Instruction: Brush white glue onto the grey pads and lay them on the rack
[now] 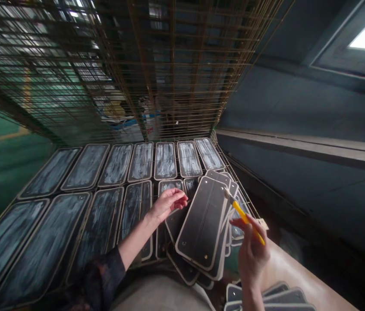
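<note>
My right hand [253, 246] grips a paintbrush [242, 214] by its yellow handle. The brush's pale bristles meet the upper right corner of a dark rectangular panel [202, 220] with rounded corners and a light edge. That panel tops a loosely fanned stack of similar panels [226, 255]. Just left of the stack hovers my left hand [171, 202], its fingers loosely curled, apart, with nothing visible in them. Around it lie rows of panels streaked with a whitish coating, such as one panel [140, 160] in the back row.
A wire rack [182, 56] with many tiers rises behind the panels. More dark panels [282, 298] are piled at the lower right, beside a pale board surface [299, 272]. A blue-grey wall [299, 103] with a ledge runs along the right.
</note>
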A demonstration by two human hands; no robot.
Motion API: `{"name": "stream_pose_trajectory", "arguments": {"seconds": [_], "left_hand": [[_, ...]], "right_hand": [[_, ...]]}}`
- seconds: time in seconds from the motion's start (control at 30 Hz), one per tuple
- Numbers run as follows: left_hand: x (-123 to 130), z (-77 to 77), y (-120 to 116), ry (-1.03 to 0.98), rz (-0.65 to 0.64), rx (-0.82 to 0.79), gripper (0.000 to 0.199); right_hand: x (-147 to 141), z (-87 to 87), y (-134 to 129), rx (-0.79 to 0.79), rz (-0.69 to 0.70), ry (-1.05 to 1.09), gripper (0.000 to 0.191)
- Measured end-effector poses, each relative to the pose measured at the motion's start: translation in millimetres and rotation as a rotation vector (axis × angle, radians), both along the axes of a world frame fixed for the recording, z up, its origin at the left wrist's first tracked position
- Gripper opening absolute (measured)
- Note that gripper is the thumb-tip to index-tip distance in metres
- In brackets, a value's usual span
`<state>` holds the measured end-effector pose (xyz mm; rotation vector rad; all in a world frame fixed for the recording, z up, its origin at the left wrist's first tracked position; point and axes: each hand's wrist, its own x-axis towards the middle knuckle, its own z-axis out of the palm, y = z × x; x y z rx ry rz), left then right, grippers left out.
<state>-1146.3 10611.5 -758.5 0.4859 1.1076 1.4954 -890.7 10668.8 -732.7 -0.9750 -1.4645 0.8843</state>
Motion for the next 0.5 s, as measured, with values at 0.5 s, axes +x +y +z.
{"name": "stream_pose_trajectory", "arguments": {"seconds": [0.5], "left_hand": [[-1.5,-10.1,-111.1,-0.072,0.179,-0.058,0.029]], "right_hand": [[-24.4,9.6,-23.3,0.065,0.091,-0.053,0.028]]}}
